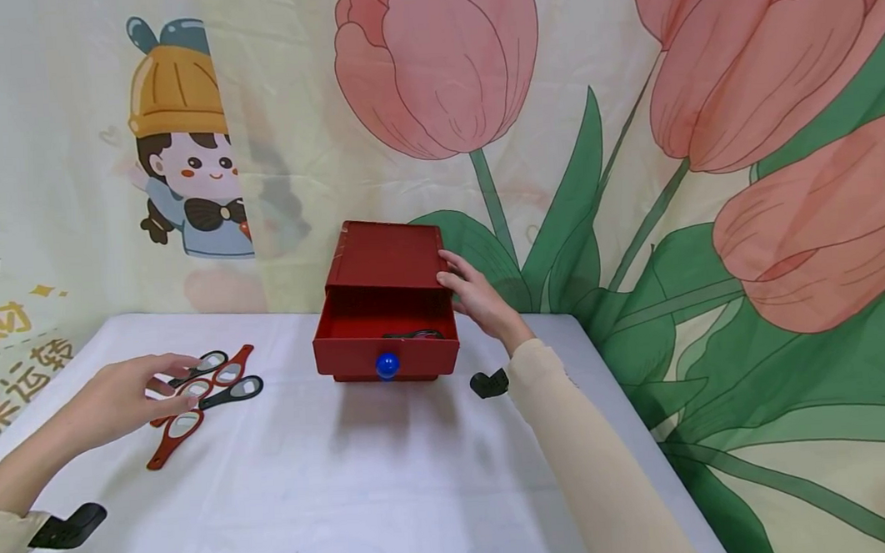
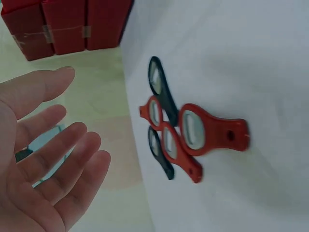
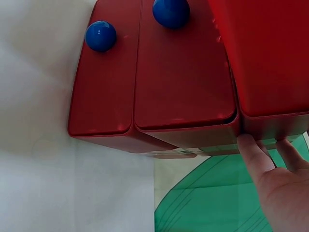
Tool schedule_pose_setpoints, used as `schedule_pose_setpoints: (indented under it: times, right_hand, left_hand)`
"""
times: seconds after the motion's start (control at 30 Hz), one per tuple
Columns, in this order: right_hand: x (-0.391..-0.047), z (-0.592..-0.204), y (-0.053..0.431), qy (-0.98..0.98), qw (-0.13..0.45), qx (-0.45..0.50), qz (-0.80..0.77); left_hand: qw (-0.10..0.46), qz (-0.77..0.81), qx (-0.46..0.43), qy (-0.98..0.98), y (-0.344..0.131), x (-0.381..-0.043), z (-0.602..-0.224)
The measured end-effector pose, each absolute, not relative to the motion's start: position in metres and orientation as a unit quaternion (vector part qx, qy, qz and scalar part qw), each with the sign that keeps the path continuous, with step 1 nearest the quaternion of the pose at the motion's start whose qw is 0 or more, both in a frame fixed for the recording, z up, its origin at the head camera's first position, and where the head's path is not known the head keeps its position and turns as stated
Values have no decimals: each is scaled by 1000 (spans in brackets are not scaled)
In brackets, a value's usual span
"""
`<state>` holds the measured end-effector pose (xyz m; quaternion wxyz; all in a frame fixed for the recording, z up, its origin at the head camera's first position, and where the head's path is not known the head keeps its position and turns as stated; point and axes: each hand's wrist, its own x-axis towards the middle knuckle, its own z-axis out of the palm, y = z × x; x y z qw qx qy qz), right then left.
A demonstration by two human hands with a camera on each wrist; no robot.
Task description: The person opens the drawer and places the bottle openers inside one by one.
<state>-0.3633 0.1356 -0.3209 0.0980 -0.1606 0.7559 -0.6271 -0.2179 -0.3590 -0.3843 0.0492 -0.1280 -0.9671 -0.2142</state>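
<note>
My left hand [image 1: 122, 402] hovers over several small magnifying glasses on the table. Some have red handles, such as this red magnifying glass [image 2: 219, 134], and others are black, like this black magnifying glass [image 2: 166, 99]. In the left wrist view the fingers are spread and hold nothing. A red drawer box [image 1: 385, 254] stands at the table's back, its top drawer [image 1: 386, 355] pulled out. Inside lies a dark, black-rimmed object [image 1: 419, 334], mostly hidden by the drawer front. My right hand [image 1: 485, 299] touches the box's right side with extended fingers.
The top drawer has a blue knob [image 1: 388, 364]; lower drawers show further blue knobs [image 3: 100, 36] in the right wrist view. A white cloth covers the table [image 1: 394, 496]. Behind it hangs a printed curtain [image 1: 290, 92] with tulips and a cartoon figure.
</note>
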Motion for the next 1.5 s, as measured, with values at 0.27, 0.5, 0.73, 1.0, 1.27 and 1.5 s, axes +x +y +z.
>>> schedule_pose_setpoints:
  times: [0.27, 0.5, 0.73, 1.0, 1.27, 1.5]
  right_hand:
    - [-364, -320, 135, 758, 99, -161, -624]
    - [-363, -320, 136, 760, 98, -159, -623]
    - [-365, -322, 135, 761, 98, -160, -621]
    - [-363, -321, 135, 760, 97, -161, -622]
    - [-364, -322, 136, 757, 97, -165, -625]
    - [-364, -323, 136, 755, 98, -171, -625]
  left_hand:
    - [11, -220, -100, -970, -375, -212, -414]
    - [4, -225, -94, -970, -388, -209, -437]
    - [17, -223, -100, -970, -396, -211, -454]
    - [12, -203, -94, -975, -391, -218, -454]
    - [-17, -193, -98, -976, -387, -220, -449]
    - [-58, -191, -102, -975, -386, -218, -443]
